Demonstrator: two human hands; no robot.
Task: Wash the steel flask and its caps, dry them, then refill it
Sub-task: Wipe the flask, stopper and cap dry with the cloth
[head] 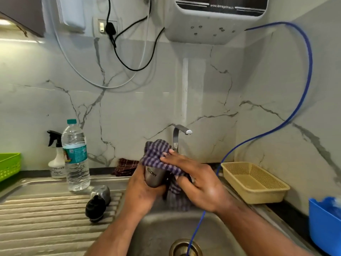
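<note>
Your left hand (145, 191) grips the steel flask (154, 177) over the sink (156, 235); your right hand (199, 182) clasps a checked cloth (156, 150) around it. A steel cap (102, 192) and a black cap (94, 208) lie at its eight o'clock.

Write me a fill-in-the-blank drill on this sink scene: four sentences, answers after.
1. The left hand grips the steel flask while the right hand holds a checked ____ against it.
2. The steel cap and the black cap lie to the ____ of the flask.
3. The blue hose runs down into the sink's ____.
4. The basket at the left edge is ____.
Missing words: cloth, left, drain, green.
</note>
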